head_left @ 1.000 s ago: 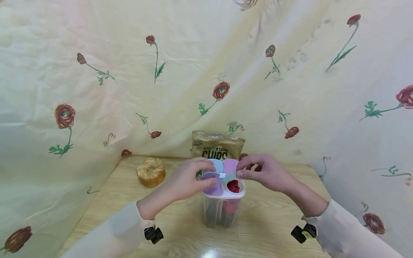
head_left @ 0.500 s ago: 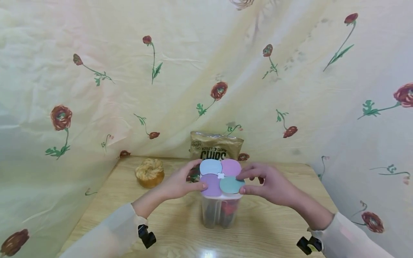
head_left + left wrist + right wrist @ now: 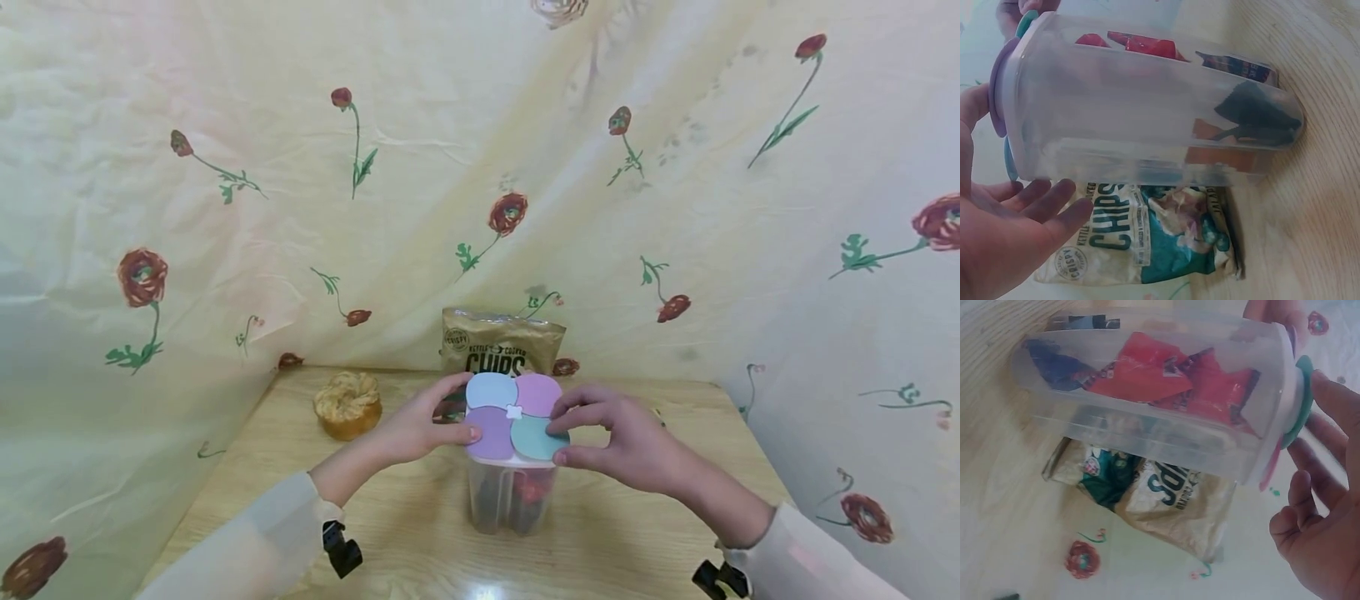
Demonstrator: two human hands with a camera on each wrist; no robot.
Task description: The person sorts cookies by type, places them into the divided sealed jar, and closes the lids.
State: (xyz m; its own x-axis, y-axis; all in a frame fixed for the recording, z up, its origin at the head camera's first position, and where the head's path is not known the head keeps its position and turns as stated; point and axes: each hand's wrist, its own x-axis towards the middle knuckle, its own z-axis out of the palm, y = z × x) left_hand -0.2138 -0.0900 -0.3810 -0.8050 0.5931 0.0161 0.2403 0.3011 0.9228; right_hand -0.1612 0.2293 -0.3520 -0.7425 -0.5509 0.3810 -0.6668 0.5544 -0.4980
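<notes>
A clear plastic storage container stands upright on the table, with small red and dark wrapped packets inside. Four petal-shaped flaps cover its white top: blue, pink, purple and teal. My left hand holds the container's top from the left, thumb on the purple flap and fingers along the far side. At the right, my right hand pinches the teal flap, its thumb at the near edge and a fingertip on top. That flap lies over its opening.
Close behind the container a gold and green chips bag stands against the floral cloth. A round bread bun sits at the table's back left. The wooden table extends around the container.
The teal flap has come over the opening where a red packet showed. My left hand has drawn back from the top to the left edge; my right hand has moved to the teal flap's rim.
</notes>
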